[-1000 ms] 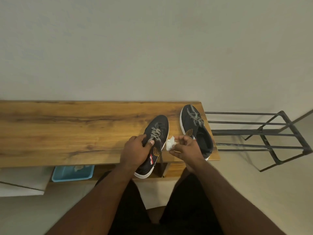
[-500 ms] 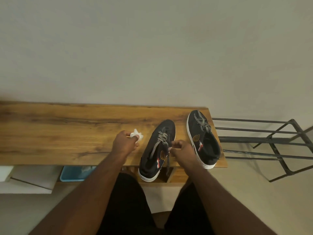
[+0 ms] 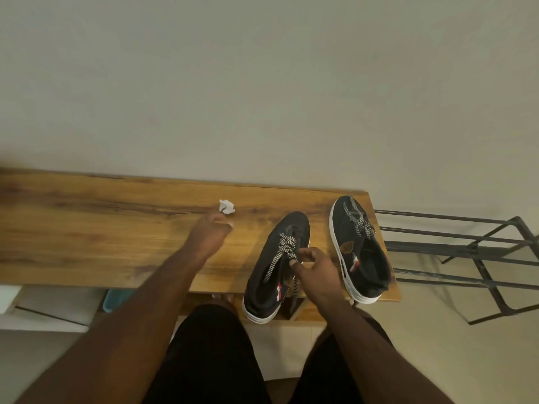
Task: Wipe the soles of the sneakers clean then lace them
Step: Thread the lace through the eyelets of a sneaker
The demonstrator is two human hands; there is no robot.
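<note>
Two black sneakers with white soles stand upright on the wooden bench [image 3: 87,228]. The left sneaker [image 3: 274,269] overhangs the front edge with its heel. The right sneaker [image 3: 361,249] stands at the bench's right end. My right hand [image 3: 315,266] pinches the speckled lace [image 3: 284,249] of the left sneaker near its tongue. A crumpled white tissue [image 3: 226,206] lies on the bench, just beyond the fingertips of my left hand [image 3: 211,234]. That hand holds nothing, its fingers loosely curled.
A black metal rack [image 3: 466,252] stands right of the bench. A blue tray [image 3: 112,300] sits under the bench at the left. A pale wall runs behind the bench. My legs in black shorts are close to the front edge.
The tissue passed from my right hand to my left, which set it on the bench and let go. My right hand moved onto the left sneaker's lace.
</note>
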